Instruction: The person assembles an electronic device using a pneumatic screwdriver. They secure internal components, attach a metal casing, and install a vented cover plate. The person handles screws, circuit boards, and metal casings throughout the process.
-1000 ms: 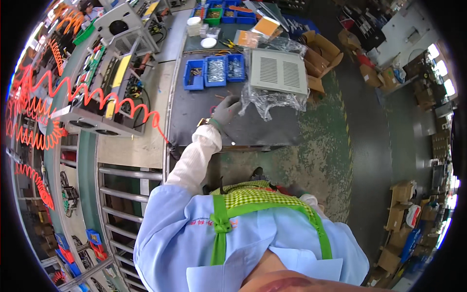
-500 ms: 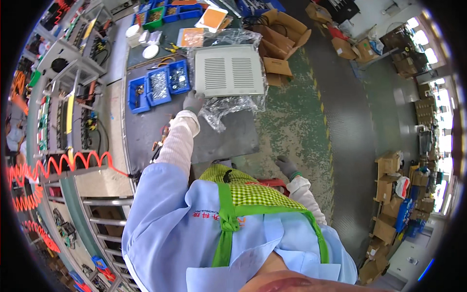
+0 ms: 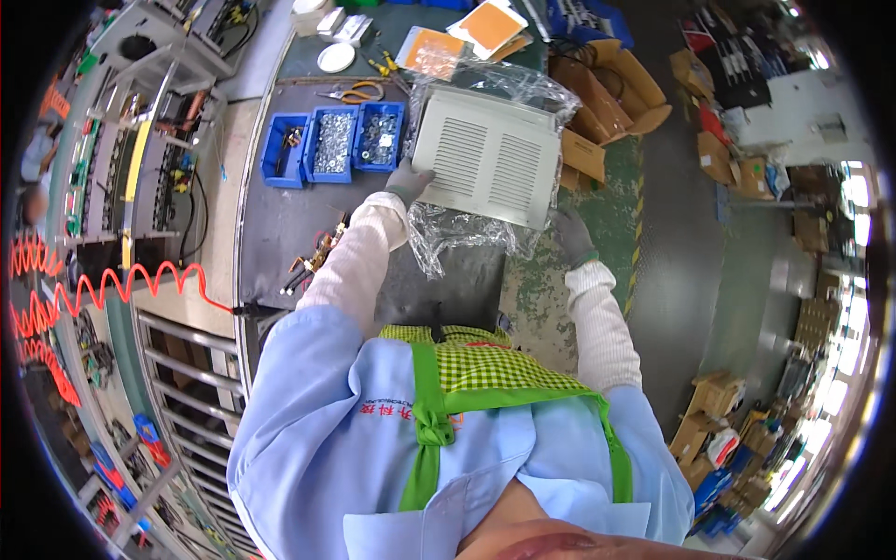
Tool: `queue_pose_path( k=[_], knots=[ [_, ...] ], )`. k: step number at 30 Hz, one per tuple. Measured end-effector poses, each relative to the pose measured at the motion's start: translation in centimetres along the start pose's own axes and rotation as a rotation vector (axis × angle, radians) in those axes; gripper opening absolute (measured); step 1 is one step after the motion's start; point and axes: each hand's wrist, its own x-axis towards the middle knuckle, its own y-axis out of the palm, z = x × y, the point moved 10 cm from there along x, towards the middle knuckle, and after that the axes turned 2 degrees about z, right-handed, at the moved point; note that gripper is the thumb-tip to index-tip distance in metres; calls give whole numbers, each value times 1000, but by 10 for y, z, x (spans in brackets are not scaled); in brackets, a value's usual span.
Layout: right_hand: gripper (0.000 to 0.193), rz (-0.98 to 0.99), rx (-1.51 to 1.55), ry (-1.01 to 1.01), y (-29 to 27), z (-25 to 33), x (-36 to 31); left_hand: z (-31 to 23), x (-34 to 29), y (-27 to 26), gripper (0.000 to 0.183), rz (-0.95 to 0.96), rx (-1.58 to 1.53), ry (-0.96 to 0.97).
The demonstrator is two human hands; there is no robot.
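A light grey metal panel with two columns of slots lies on clear plastic wrap on the dark bench top. My gloved left hand is closed on its near left edge, the thumb over the top face. At the near right corner is my gloved right hand, fingers stretched along the panel's edge; whether they touch it I cannot make out. Left of the panel stand three blue bins: one with a few dark parts, one full of small metal hardware, one with washer-like pieces.
Orange-handled scissors lie behind the bins. Brass-coloured tools or fittings rest beside my left forearm. An opened cardboard box stands right of the panel. A coiled red air hose hangs at the left. Orange-faced sheets lie at the back.
My right hand has come up from beside my body to the panel's near right corner. My left hand has taken hold of the panel's left edge. The panel now sits turned slightly clockwise in view.
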Motion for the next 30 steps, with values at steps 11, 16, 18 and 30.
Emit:
queue_pose_path(
  k=[11,16,18,30],
  knots=[
    [53,147,377,104,39,34,119,-20,-14,1,77,-73,-157,-237],
    [46,202,293,21,15,51,120,-41,-46,4,72,-160,-122,-299],
    [45,237,259,15,10,68,117,-44,-54,11,71,-187,-159,-290],
    [48,440,248,72,16,74,115,-81,-79,14,52,139,-741,-417]
  ],
)
